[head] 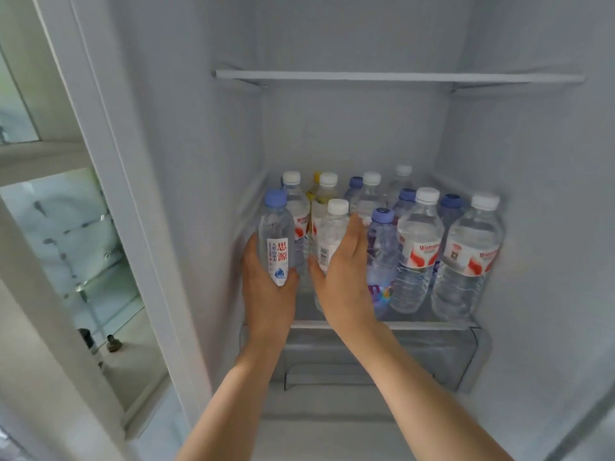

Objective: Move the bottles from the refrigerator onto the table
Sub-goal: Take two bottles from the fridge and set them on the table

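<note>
In the head view, the refrigerator [382, 128] holds many water bottles standing close together on its lower shelf [432, 324]. The left hand [269, 287] grips a blue-capped bottle [278, 241] at the front left, and the right hand [342, 271] curls around a white-capped bottle [329, 237] just beside it. The bottles in the back rows are mostly hidden, and their labels are too blurred to read.

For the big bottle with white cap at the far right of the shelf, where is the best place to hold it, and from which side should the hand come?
Probably around the labelled middle of the far-right bottle, coming from the front. It stands upright at the shelf edge with its front open, while a neighbouring bottle stands close on its left and the fridge wall is near on its right.
</note>
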Demonstrator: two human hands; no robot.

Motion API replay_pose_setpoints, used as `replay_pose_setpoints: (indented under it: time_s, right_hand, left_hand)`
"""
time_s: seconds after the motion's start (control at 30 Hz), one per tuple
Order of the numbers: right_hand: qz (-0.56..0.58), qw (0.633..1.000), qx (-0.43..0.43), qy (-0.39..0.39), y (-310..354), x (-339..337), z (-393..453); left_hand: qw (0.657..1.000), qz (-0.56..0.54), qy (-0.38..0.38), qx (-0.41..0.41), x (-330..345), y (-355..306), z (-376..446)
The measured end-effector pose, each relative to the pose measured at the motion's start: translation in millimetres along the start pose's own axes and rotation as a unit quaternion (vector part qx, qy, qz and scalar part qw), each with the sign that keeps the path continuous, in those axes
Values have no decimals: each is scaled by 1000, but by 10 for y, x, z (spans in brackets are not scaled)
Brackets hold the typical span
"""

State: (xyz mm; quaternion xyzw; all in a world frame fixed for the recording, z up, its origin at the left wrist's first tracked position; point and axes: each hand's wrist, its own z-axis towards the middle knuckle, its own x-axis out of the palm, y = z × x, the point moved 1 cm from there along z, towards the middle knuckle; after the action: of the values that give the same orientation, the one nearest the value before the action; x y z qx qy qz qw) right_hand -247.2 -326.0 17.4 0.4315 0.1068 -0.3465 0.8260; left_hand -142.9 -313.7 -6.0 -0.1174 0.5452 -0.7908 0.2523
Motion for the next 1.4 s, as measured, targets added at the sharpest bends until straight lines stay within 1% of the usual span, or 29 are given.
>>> replay_pose_setpoints:
  time_s: [0.07, 0.2, 0.3, 0.37, 0.5, 0.57, 0.7, 0.8, 0.93, 1.0, 1.1, 1.2, 1.27, 1.33, 1.4]
  right_hand:
    - [-38, 999, -1, -10, -26, 98, 47]
    - [-108, 992, 11, -66, -62, 182, 115]
    - [-107, 993, 2, -54, -56, 142, 123]
    - [-71, 996, -8, -49, -65, 116, 81]
    - [57, 998, -13, 12, -51, 102, -31]
    - [101, 995, -13, 25, -18, 77, -75]
    - [172, 985, 20, -5, 123, -135, -163]
    - [194, 980, 48, -15, 267, -411, -275]
    - [142, 986, 63, -62, 381, -721, -662]
    - [115, 986, 91, -82, 399, -845, -949]
    - [91, 980, 145, -102, 417, -1037, -1427]
    - [62, 970, 197, -125, 434, -1229, -2000]
    - [49, 960, 235, -143, 433, -1328, -2391]
    - [25, 941, 281, -186, 423, -1481, -2860]
    - [9, 929, 310, -203, 398, -1535, -3162]
  left_hand:
    - [1000, -7, -2, -11, 71, 88, 118]
    - [1000, -18, -9, -13, 144, 189, 228]
    - [999, -28, -21, -18, 156, 225, 262]
    - [999, -30, -25, -20, 154, 255, 272]
    - [999, -27, -35, -14, 140, 260, 226]
    - [998, -37, -40, -19, 119, 229, 171]
    - [997, -67, -41, -5, -18, 29, 68]
    - [996, -84, -19, 20, -170, -224, -50]
    - [995, -88, 48, 17, -410, -430, -389]
    - [993, -78, 87, 24, -534, -422, -604]
    - [986, -77, 146, 10, -704, -365, -975]
    - [970, -94, 224, -20, -837, -251, -1440]
    - [959, -81, 271, -30, -930, -154, -1754]
    - [937, -68, 340, -46, -965, -88, -2160]
    - [921, -61, 379, -69, -1009, 11, -2394]
